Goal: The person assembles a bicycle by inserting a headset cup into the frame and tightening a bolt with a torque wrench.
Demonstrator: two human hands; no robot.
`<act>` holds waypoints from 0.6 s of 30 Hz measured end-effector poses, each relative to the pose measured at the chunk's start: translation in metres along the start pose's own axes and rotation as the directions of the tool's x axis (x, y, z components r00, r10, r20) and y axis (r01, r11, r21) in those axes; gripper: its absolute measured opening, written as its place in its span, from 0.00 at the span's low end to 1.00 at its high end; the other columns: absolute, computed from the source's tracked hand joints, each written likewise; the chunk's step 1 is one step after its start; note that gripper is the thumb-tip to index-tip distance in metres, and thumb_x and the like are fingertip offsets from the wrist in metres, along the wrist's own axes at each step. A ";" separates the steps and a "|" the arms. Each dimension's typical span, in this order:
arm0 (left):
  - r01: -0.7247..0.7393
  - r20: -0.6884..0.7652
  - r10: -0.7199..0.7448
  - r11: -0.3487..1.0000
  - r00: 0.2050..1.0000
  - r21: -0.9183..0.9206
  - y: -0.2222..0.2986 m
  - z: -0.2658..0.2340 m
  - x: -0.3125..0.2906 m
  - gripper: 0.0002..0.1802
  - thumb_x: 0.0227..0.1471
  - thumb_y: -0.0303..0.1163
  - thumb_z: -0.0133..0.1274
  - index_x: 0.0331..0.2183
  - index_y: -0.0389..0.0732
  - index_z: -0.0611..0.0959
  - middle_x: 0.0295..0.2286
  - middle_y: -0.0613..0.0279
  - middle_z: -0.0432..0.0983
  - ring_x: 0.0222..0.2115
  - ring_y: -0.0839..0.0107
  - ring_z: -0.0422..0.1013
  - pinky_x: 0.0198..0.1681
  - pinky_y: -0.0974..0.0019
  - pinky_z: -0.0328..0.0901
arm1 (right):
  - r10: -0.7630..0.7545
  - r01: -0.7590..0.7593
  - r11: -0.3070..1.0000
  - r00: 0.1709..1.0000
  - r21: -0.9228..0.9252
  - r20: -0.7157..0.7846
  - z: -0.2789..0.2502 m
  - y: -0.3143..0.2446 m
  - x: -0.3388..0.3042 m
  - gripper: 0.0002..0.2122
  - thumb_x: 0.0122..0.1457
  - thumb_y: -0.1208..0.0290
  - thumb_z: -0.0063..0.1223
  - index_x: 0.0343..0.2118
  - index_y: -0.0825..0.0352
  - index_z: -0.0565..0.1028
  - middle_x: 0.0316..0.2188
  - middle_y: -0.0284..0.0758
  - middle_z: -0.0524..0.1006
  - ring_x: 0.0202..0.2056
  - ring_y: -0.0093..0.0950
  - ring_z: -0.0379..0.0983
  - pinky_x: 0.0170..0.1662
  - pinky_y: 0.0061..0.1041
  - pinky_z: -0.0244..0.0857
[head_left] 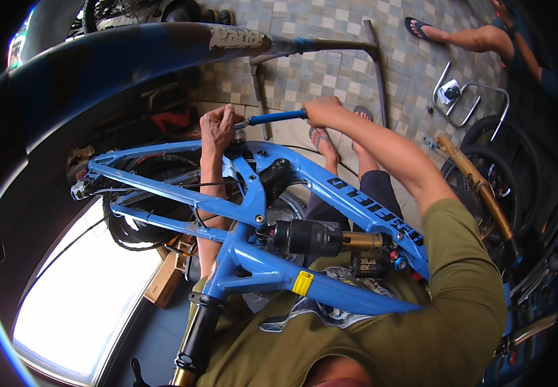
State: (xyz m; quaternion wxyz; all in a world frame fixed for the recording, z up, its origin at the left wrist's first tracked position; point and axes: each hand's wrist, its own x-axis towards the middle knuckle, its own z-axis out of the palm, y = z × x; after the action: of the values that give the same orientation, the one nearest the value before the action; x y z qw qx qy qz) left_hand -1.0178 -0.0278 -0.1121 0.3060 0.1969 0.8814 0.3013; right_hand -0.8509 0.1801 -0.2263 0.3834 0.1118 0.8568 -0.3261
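A blue full-suspension bicycle frame (279, 267) lies across in front of me, with a black and gold rear shock (311, 237) fixed in it. My right hand (323, 111) is wrapped round the far end of a blue-handled wrench (277, 117). At the wrench's other end, my left hand (217, 131) has its fingers closed by the tool's head, and its forearm passes beneath the frame tubes. Under that head sits a silver round fitting (239, 135), at the frame's bottom bracket. My fingers partly hide the head.
A thick painted tube (143, 55) of a stand arches over the far side. Bicycle wheels (140, 219) lie under the frame at left, near a cardboard box (164, 280). A gold fork tube (476, 184) stands at right. Another person's leg (472, 40) shows at the far right.
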 end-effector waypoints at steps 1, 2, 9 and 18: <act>-0.010 -0.022 0.010 1.000 1.000 0.028 0.000 -0.002 -0.003 0.25 0.65 0.41 0.49 0.29 0.29 0.87 0.22 0.52 0.83 0.22 0.75 0.75 0.29 0.66 0.70 | -0.031 0.038 0.998 0.989 0.050 -0.147 0.019 -0.005 0.020 0.11 0.51 0.67 0.60 0.39 0.53 0.84 0.37 0.35 0.84 0.42 0.36 0.81 0.41 0.41 0.74; -0.029 -0.036 0.031 0.998 0.999 0.051 -0.003 -0.001 -0.001 0.25 0.64 0.41 0.49 0.28 0.30 0.87 0.22 0.52 0.83 0.22 0.74 0.75 0.29 0.66 0.70 | -0.040 0.071 0.993 0.954 0.094 -0.296 0.028 -0.005 0.035 0.12 0.51 0.67 0.60 0.40 0.53 0.83 0.38 0.34 0.84 0.44 0.36 0.81 0.43 0.41 0.74; 0.044 -0.020 -0.043 0.998 0.999 0.044 -0.002 -0.003 -0.003 0.25 0.64 0.41 0.48 0.27 0.29 0.87 0.22 0.51 0.83 0.21 0.75 0.75 0.29 0.67 0.70 | -0.140 0.138 0.990 0.988 -0.036 -0.063 0.007 0.003 -0.004 0.12 0.53 0.64 0.59 0.41 0.55 0.83 0.38 0.36 0.84 0.45 0.37 0.80 0.46 0.41 0.72; 0.000 0.001 0.000 1.000 1.000 -0.001 0.004 -0.002 -0.001 0.26 0.65 0.41 0.48 0.27 0.28 0.86 0.21 0.54 0.83 0.22 0.77 0.73 0.29 0.68 0.69 | -0.320 0.320 0.947 0.947 0.022 0.008 -0.092 -0.075 -0.168 0.16 0.54 0.57 0.55 0.29 0.68 0.83 0.27 0.50 0.81 0.32 0.50 0.80 0.41 0.45 0.73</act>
State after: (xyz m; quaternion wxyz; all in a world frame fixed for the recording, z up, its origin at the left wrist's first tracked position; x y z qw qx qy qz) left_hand -1.0175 -0.0258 -0.1080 0.3067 0.1968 0.8810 0.3018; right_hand -0.8237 0.1921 -0.0231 0.3294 -0.0268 0.8580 -0.3932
